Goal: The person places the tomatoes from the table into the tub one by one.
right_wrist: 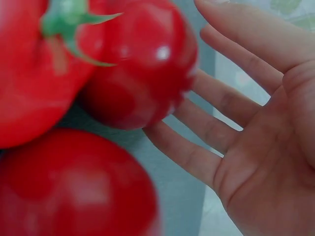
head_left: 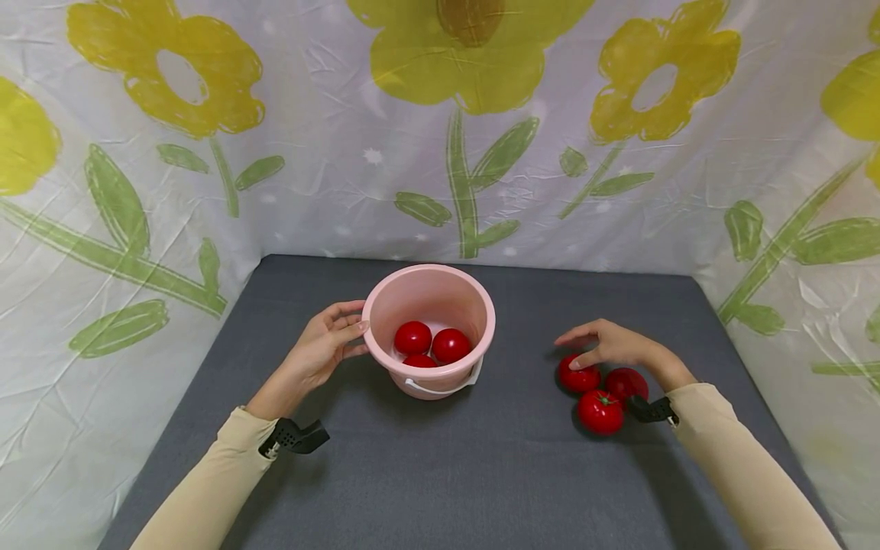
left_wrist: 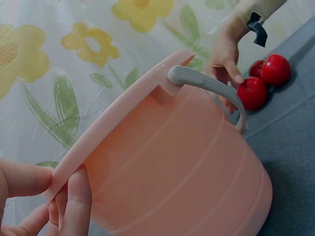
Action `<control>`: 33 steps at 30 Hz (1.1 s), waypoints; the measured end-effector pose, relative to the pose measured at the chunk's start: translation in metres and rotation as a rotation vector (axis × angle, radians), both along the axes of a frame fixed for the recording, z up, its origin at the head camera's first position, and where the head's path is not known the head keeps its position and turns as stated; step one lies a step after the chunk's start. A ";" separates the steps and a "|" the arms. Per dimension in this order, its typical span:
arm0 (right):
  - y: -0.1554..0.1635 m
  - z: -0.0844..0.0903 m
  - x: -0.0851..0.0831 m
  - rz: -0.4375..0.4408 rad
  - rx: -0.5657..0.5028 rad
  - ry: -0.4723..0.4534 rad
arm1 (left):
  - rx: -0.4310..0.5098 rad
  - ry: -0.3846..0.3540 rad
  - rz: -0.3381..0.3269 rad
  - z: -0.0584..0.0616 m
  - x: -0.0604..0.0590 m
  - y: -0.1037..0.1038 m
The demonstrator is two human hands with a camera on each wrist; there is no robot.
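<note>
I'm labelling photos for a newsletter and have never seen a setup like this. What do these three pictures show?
There is no machine here, just a person's bare left hand and right hand. The widest picture comes from a camera on the head, looking forward and down; the other two come from cameras on the wrists: left facing the bucket's side, right close to tomatoes.

On the dark grey surface is a pink bucket with three round red things visible inside, probably tomatoes too. To its right sit three red tomatoes. The left hand pinches the bucket's rim; the right is at the tomatoes, fingers extended, gripping nothing.
</note>
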State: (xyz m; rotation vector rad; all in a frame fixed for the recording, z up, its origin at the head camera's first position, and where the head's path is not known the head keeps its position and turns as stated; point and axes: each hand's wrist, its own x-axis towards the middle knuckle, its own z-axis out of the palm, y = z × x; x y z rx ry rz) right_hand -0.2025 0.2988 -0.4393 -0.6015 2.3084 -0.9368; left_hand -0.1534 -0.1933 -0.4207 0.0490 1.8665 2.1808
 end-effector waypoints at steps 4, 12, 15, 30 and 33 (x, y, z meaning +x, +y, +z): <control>0.002 -0.006 0.004 0.002 0.019 0.005 | 0.005 -0.002 0.001 -0.001 0.000 0.000; 0.004 -0.010 0.009 0.029 0.036 0.004 | 0.002 -0.003 0.001 -0.001 -0.001 0.000; 0.005 -0.010 0.009 0.040 0.060 0.016 | -0.007 -0.003 0.004 -0.001 -0.001 0.000; 0.003 -0.003 0.004 0.033 0.098 0.045 | -0.013 -0.011 0.008 0.000 0.000 0.000; 0.000 0.005 0.001 0.010 0.096 0.043 | -0.008 -0.009 0.007 0.000 0.000 0.000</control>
